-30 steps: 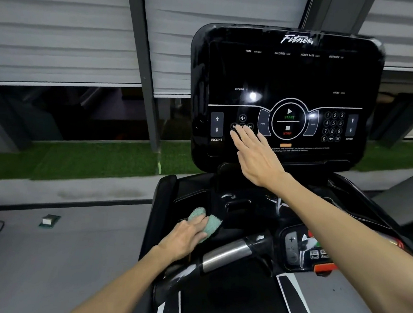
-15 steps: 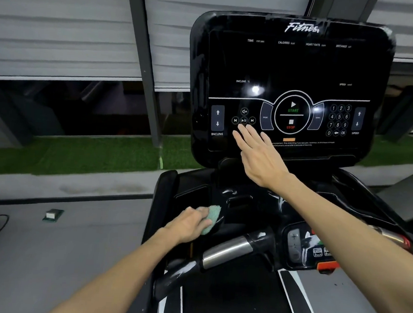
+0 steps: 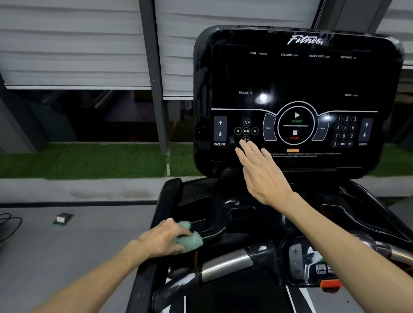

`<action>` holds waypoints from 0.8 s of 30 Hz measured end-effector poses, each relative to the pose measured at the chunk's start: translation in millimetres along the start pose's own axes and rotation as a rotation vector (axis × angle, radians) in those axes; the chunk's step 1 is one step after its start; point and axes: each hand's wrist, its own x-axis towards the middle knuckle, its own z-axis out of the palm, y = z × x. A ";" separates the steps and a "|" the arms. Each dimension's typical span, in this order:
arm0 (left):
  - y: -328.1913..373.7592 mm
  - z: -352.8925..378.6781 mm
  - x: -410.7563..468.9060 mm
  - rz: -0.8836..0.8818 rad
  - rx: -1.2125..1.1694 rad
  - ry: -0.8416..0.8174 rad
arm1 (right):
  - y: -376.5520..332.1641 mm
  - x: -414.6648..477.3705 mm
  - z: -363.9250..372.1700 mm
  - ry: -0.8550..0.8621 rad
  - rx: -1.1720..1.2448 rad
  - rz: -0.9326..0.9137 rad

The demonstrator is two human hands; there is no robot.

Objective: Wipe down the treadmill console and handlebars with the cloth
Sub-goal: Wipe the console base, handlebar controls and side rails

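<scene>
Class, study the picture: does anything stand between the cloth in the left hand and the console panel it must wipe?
Only the right hand, flat with straight fingers before the console's lower left buttons. The left hand grips the cloth low by the tray; nothing else blocks the panel.

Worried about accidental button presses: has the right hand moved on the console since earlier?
Yes. The right hand has slid down the console: its fingers, earlier on the play/pause button, now lie below it.
</scene>
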 end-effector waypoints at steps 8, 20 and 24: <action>42.5 -66.5 37.7 -0.076 -0.649 0.305 | -14.9 -3.1 -13.9 0.075 0.513 0.136; 84.8 -94.1 59.8 0.037 -0.996 0.398 | -24.7 -28.3 -12.4 -0.439 1.714 0.610; 97.4 -89.9 76.5 0.024 -0.741 0.512 | -18.2 -32.7 -7.9 -0.327 1.814 0.725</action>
